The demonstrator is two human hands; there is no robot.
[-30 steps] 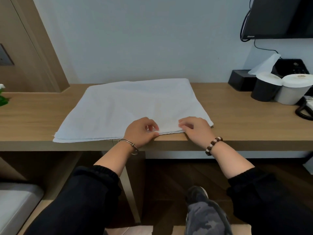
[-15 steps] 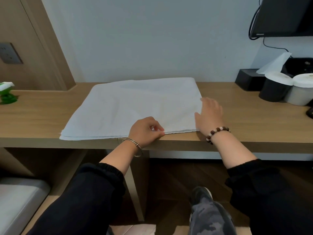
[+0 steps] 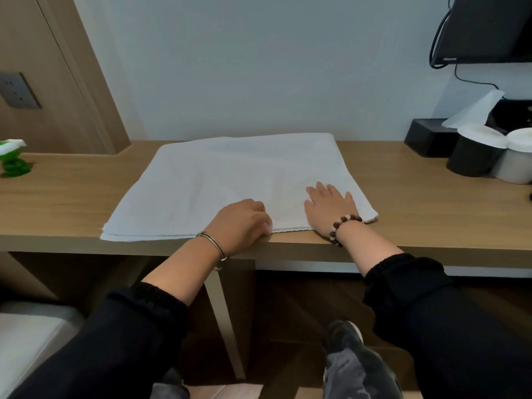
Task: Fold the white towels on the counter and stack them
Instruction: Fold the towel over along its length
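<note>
While curled at the near hem, left hand [image 3: 240, 223] pinches or pins the white towel [image 3: 230, 180], exact grip not discernible. Beside it, right hand [image 3: 331, 210] lies flat, fingers spread, on the near right corner. Towel spread across the counter [image 3: 431, 203], long axis left-right, stretching away leftward; likely needs folding sideways.

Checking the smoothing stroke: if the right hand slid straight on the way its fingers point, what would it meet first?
The right hand, flat on the folded white towel, points away and slightly left. Only bare towel lies ahead, then the pale wall; the way looks free.
</note>
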